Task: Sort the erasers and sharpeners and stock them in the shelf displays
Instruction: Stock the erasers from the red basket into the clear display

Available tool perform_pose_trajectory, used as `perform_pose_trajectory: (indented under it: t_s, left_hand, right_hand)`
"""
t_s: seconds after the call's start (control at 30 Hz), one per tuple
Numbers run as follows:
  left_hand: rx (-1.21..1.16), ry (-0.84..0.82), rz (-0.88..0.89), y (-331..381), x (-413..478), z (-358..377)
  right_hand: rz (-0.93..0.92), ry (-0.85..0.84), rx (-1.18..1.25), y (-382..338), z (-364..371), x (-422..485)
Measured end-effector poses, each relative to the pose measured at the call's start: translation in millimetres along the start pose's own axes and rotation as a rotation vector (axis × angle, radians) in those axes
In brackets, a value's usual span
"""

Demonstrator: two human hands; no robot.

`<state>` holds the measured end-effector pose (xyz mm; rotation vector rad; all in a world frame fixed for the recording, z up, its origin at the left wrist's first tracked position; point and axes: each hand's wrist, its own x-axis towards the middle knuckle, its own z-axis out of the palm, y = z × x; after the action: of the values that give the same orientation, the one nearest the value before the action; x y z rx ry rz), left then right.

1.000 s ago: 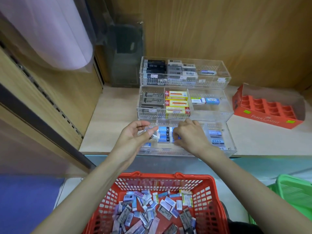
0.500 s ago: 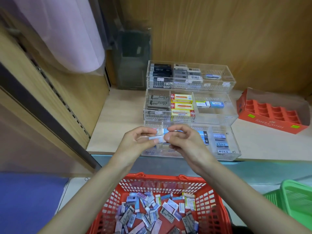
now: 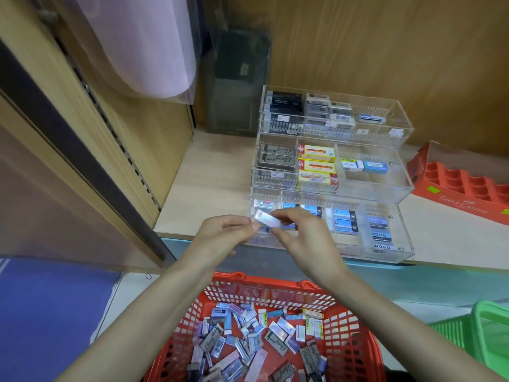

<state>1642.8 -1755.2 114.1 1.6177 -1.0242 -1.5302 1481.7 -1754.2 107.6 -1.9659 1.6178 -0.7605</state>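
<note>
**Easy one to fumble right over the front tray**

The wrapped eraser (image 3: 266,219) is pinched between both hands, left hand (image 3: 223,235) on one end and right hand (image 3: 300,238) on the other, just above the front-left slots of the clear acrylic display (image 3: 355,250). With a slick wrapper and a fingertip grip, I reckon it could slip into the wrong compartment, or drop into the red basket (image 3: 270,280) of unsorted erasers below. The label's too blurry to match a slot.

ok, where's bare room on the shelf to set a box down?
Free: shelf left of the display, up to the side wall; also right of it, before the orange tray; the middle tier's right bay, mostly. Crowded: front tier, where left hand and right hand pinch an eraser.
</note>
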Motion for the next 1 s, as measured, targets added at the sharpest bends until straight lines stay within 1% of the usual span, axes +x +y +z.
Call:
perform_pose_trajectory:
  t_s: [0.07,0.1,0.2,0.27,0.4,0.6,0.73,0.87,1.0]
  left_hand:
    - [0.089,0.111,0.054,1.3,3.6,-10.0]
    - [0.104,0.137,0.070,2.1,5.0,-15.1]
    - [0.091,0.126,0.086,4.7,6.1,-22.8]
    - [0.104,0.115,0.088,5.1,4.3,-22.7]
    - [0.094,0.089,0.089,5.1,4.1,-16.1]
    - [0.155,0.041,0.082,3.5,1.1,-9.8]
    - [0.161,0.048,0.094,4.5,0.5,-13.8]
    - [0.164,0.047,0.115,5.4,-1.0,-17.3]
    - [0.164,0.036,0.142,6.7,-4.0,-19.7]
  right_hand:
    - [-0.029,-0.008,-0.191,6.4,0.5,14.6]
    - [-0.052,-0.030,-0.286,8.7,2.3,21.5]
    - [-0.143,-0.123,-0.576,10.5,10.4,38.3]
    - [-0.154,-0.178,-0.675,8.1,14.4,45.0]
    - [-0.099,-0.231,-0.735,2.8,18.7,51.4]
    - [-0.048,-0.223,-0.890,-5.5,24.3,51.0]
    - [-0.006,-0.228,-0.866,-11.2,28.1,54.8]
    - [-0.022,-0.186,-0.832,-4.5,26.7,46.1]
    - [-0.076,-0.229,-0.906,-10.3,25.8,43.7]
